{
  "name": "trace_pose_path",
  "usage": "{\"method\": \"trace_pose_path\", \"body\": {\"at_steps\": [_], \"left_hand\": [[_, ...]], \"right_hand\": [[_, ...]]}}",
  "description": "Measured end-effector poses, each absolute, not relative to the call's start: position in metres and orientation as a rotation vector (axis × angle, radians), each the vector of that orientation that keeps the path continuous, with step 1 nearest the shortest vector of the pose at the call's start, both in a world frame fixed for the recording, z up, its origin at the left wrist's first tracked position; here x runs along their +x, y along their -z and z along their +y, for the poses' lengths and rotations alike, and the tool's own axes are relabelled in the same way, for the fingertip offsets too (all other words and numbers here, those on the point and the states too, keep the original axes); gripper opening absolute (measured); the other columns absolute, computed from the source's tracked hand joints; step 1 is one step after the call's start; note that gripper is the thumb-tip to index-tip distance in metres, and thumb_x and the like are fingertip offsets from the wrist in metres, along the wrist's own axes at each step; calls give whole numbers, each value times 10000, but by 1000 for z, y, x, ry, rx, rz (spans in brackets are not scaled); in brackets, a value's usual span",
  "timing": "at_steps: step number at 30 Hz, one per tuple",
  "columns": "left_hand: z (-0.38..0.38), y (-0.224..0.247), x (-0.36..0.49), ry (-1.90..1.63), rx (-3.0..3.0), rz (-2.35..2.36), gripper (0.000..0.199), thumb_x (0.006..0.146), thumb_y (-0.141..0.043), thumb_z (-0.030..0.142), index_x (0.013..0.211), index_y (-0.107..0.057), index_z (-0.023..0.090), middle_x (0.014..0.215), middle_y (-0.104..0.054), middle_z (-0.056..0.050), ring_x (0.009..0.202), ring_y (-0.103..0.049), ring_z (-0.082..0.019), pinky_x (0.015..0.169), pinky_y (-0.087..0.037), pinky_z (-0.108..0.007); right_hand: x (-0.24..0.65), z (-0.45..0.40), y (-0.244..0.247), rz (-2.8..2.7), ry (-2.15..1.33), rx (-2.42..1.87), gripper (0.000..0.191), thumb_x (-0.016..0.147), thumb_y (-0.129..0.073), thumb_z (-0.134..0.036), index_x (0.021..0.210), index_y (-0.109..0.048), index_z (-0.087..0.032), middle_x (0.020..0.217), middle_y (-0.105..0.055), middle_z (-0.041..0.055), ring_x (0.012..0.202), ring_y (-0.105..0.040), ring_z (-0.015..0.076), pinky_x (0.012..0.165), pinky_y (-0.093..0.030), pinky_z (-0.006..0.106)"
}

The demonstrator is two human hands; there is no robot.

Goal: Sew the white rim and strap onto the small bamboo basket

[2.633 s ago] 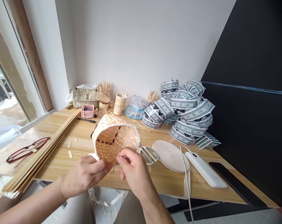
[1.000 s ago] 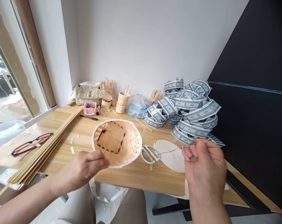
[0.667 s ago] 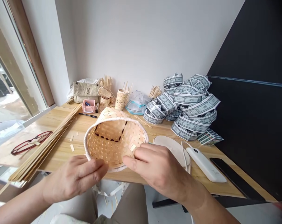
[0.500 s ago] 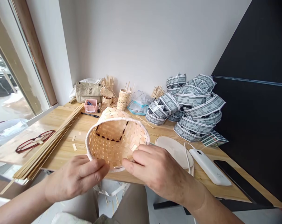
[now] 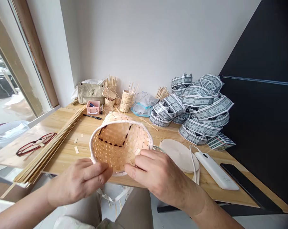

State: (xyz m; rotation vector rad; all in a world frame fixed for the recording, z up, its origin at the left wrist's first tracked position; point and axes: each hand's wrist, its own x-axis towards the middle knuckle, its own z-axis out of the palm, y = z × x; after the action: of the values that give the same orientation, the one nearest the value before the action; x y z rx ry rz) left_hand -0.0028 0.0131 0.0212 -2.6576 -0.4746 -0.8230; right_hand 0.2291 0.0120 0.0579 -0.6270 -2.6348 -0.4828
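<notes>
A woven basket [image 5: 115, 149] of pale strips lies tilted at the table's front edge, its mouth toward me. White cord lines its rim, and a dark stitched line runs round the base inside. My left hand [image 5: 84, 178] is closed on the near left of the rim, thumb and fingers pinched together. On the near right of the rim, my right hand [image 5: 155, 175] pinches too, with a short pale strip end [image 5: 137, 152] showing beside its fingers. The fingertips of both hands partly hide the near rim between them.
Long bamboo strips [image 5: 53, 143] lie at left beside red glasses [image 5: 36, 143]. A flat white coil [image 5: 177, 154], a white power bank [image 5: 215, 170] and a black bar [image 5: 249, 187] lie at right. Behind stand bundled patterned bands [image 5: 201, 105], a handbag [image 5: 90, 93] and small woven cups [image 5: 126, 101].
The view has shifted very slightly. Both hands keep their pinch on the basket rim, and the basket's pose is almost the same.
</notes>
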Motion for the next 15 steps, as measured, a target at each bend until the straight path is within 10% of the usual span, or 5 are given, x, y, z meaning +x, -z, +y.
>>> {"method": "trace_pose_path", "body": {"at_steps": [15], "left_hand": [[14,-13,-1,888,-2810,-550,252,895,-328,86,1051,-525,110,840,-650,-86,623,-604,-138,520,-474,-226]], "right_hand": [[230,13,-56,-2669,421,-640,266,857,-402,-102,668,-580,-162,576,-436,-5,566,-341,128,516,-228,264]]}}
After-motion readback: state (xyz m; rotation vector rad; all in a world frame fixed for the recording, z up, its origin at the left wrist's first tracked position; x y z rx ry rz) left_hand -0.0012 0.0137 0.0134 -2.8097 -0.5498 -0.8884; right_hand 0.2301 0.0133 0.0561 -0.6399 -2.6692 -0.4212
